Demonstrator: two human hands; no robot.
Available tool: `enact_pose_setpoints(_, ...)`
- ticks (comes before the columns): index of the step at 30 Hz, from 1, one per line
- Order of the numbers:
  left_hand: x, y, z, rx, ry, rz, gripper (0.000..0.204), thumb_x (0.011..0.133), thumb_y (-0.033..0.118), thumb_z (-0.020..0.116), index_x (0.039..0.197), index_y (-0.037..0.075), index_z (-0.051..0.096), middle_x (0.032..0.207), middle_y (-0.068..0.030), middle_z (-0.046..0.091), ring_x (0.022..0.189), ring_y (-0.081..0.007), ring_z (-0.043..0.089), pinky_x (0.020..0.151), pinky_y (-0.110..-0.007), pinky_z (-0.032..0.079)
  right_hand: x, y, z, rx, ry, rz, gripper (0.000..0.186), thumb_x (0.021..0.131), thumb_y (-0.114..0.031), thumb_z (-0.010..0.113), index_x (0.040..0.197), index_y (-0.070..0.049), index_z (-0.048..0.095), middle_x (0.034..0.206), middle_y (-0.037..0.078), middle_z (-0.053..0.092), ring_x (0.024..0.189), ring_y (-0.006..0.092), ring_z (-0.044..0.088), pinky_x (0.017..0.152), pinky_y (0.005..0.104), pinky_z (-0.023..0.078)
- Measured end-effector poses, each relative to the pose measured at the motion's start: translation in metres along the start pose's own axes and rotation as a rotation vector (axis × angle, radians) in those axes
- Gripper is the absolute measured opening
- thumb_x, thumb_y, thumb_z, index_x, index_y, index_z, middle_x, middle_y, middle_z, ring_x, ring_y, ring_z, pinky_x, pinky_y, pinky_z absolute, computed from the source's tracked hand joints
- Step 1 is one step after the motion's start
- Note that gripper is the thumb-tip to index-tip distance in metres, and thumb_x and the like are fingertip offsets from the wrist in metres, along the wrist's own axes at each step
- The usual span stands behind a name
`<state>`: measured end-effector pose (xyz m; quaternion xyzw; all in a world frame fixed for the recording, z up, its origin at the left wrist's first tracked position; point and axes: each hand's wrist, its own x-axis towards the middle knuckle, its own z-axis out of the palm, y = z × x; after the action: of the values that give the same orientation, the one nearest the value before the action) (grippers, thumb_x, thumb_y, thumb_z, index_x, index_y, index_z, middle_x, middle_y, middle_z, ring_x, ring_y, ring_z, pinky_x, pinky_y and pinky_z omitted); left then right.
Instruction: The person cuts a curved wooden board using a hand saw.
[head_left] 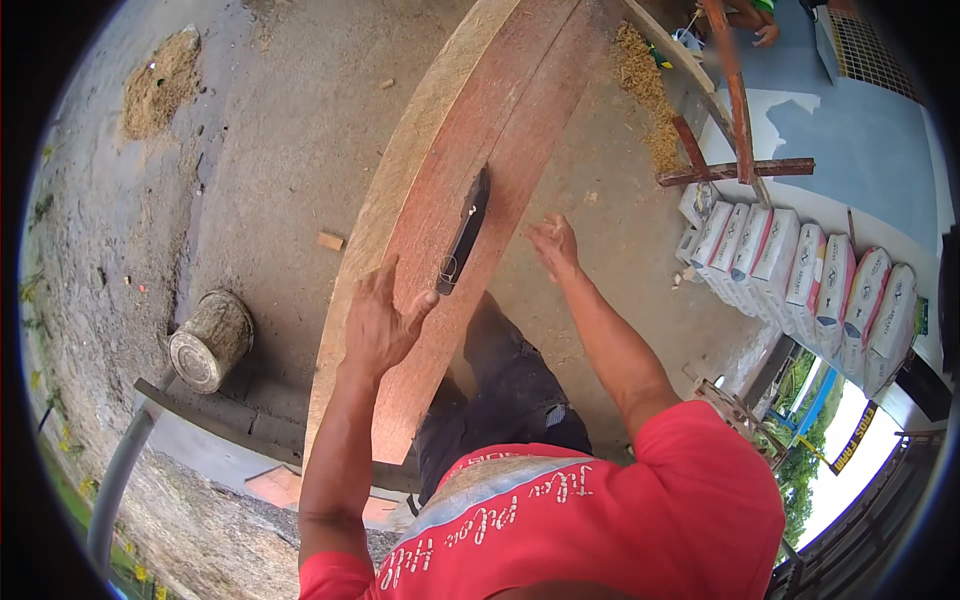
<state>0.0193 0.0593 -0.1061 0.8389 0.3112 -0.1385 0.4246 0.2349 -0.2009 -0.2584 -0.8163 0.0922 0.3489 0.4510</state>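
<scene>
A long reddish plank [475, 120] with a paler edge runs diagonally up from beside my body. On it lies a long black tool [466, 222], perhaps a hand plane, with a small loop near its lower end. My left hand [383, 320] is over the plank just left of that lower end, fingers spread and holding nothing. My right hand [555, 243] is off the plank's right side, right of the black tool, with fingers apart and nothing in them.
An upturned bucket [212, 340] stands on the concrete floor at left, near a grey pipe [120, 485]. Stacked bags [770, 262] line the right wall below crossed timbers [740, 120]. Shavings [655, 115] lie beside the plank. Another person's hand [766, 33] shows at top right.
</scene>
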Motion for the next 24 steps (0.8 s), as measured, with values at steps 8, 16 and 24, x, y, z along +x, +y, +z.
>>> enact_pose_setpoints(8,0.073,0.042,0.066,-0.109,0.006,-0.017,0.068,0.091,0.032,0.066,0.144,-0.006,0.045,0.101,-0.0311,0.067,0.093,-0.0419,0.068,0.086,-0.047,0.052,-0.052,-0.055,0.025,-0.489,-0.283,-0.184,0.073,0.076,-0.022,0.085,0.137,0.000,0.053,0.130,0.020,0.063,0.113,0.0292,0.067,0.089,0.0432,0.055)
enact_pose_setpoints(16,0.054,0.024,0.076,-0.328,-0.073,-0.164,0.059,0.092,0.019,0.066,0.145,-0.001,0.048,0.081,-0.0172,0.062,0.073,-0.0208,0.062,0.072,-0.036,0.051,-0.018,-0.080,0.026,-0.745,-0.164,-0.717,0.092,0.066,-0.010,0.089,0.147,-0.010,0.044,0.144,0.018,0.047,0.132,0.0377,0.045,0.111,0.0480,0.037)
enact_pose_setpoints(24,0.019,0.097,0.002,-0.047,-0.124,-0.216,0.051,0.084,0.010,0.068,0.133,0.001,0.058,0.077,-0.0159,0.063,0.068,-0.0245,0.062,0.066,-0.037,0.050,-0.047,-0.153,0.067,-0.567,-0.579,-1.185,0.057,0.057,-0.018,0.090,0.106,-0.012,0.063,0.107,0.009,0.064,0.109,0.0291,0.059,0.102,0.0462,0.041)
